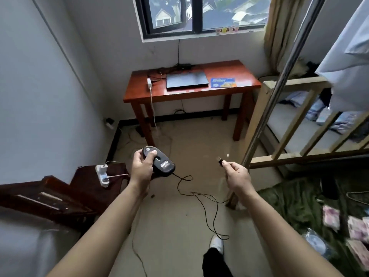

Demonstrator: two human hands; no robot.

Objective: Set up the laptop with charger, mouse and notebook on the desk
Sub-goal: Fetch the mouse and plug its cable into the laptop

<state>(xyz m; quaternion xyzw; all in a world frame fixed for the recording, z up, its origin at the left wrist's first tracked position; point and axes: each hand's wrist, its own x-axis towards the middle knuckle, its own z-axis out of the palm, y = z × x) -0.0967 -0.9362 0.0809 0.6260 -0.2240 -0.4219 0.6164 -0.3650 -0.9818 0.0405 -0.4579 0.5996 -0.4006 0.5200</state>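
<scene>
**Mouse in hand, desk across the room**

The person stands on the floor, well apart from the desk [239,73], which sits against the far wall under the window [199,13].

The left hand [142,167] grips the black mouse [160,161]. Its fingers are curled round the mouse's left side and the thumb is pressed on the upturned underside, where a label shows. The right hand [236,175] pinches the mouse's USB plug [220,161] between thumb and forefinger, with the other fingers folded in. The thin black cable [199,197] hangs in loose loops between the two hands and reaches down near the white shoe [217,242].

On the desk, the closed dark laptop [187,79] lies around the middle. The blue notebook [223,82] lies flat just beside it on the right, not touching. To the laptop's left sits the white charger [149,82]. Its white cord [153,110] drops over the near edge towards the floor. Dark cables are bunched at the far edge behind the laptop.

At near left, a white power strip [102,175] with plugs in it rests on dark wooden furniture [60,194]. On the right stand a slanted metal pole [279,86] and a pale wooden bed frame [289,124] holding bedding.
</scene>
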